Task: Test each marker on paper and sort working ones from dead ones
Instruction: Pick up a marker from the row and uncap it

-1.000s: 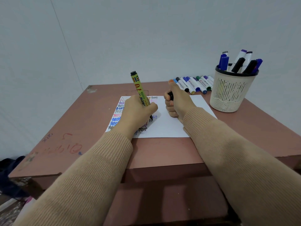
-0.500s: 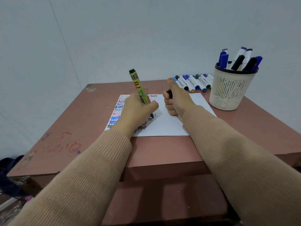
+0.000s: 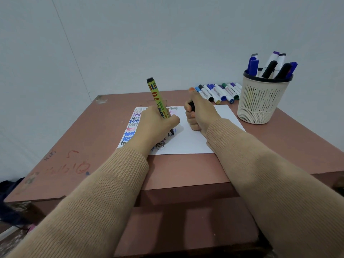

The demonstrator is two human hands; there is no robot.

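My left hand (image 3: pixel 154 123) grips a yellow-green permanent marker (image 3: pixel 156 96), its black tip touching the white paper (image 3: pixel 193 140). The paper's left side carries columns of the word "test" in several colours. My right hand (image 3: pixel 199 114) rests on the paper with its fingers curled round a black marker cap (image 3: pixel 191 107). A row of several markers (image 3: pixel 219 92) lies at the table's back edge. A beige mesh cup (image 3: pixel 260 103) at the right holds several more markers.
The brown table (image 3: pixel 93 146) has red and blue scribbles on its left part and a step down at its front edge. A pale wall stands close behind. Dark clutter (image 3: pixel 9 192) lies on the floor at the lower left.
The marker tip has shifted slightly over the paper as my left hand writes. My right hand keeps its place.
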